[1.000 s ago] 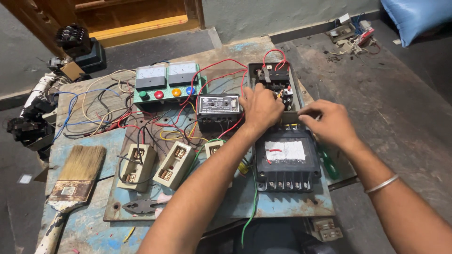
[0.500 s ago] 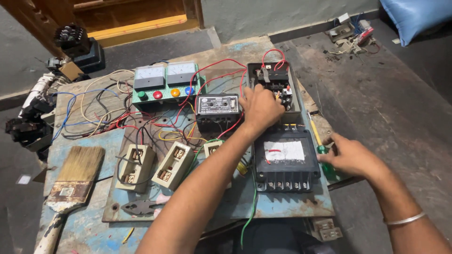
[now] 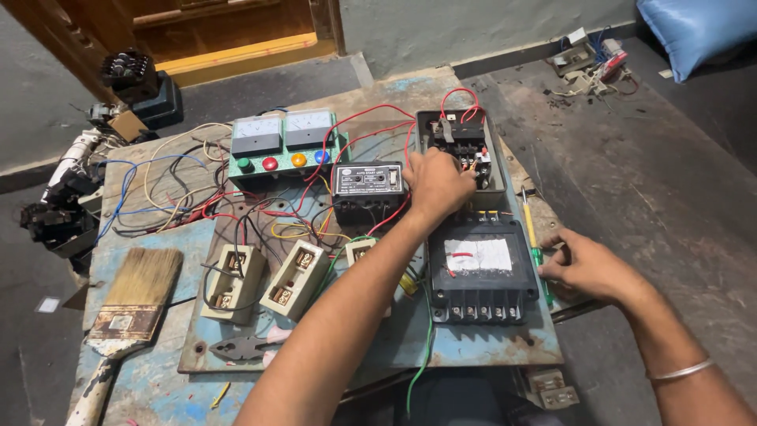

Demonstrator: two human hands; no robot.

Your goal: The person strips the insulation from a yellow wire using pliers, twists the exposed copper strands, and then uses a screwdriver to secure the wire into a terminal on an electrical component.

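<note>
Hands apart | left hand [image 3: 436, 183] fingering switch box [image 3: 460, 150] | right hand [image 3: 583, 264] touching screwdriver [image 3: 535, 248] at board edge

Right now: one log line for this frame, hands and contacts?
left hand: on open black switch box | right hand: fingers at green-handled screwdriver | black meter box: between hands

This is a rough electrical workshop. A worn, blue-painted desk [image 3: 150, 379] in the middle of the frame carries a metal board [image 3: 473, 355] wired with red, yellow and green wires [image 3: 371, 118], two meters [image 3: 282, 131] over coloured buttons, a black meter box [image 3: 481, 268], a black relay [image 3: 367, 183], and cream fuse holders [image 3: 264, 280]. Pliers [image 3: 244, 347] and a paintbrush [image 3: 134, 304] lie at lower left. Spare parts [image 3: 63, 213] pile at far left and more scrap [image 3: 591, 63] lies at upper right on the bare concrete floor [image 3: 670, 181].
</note>
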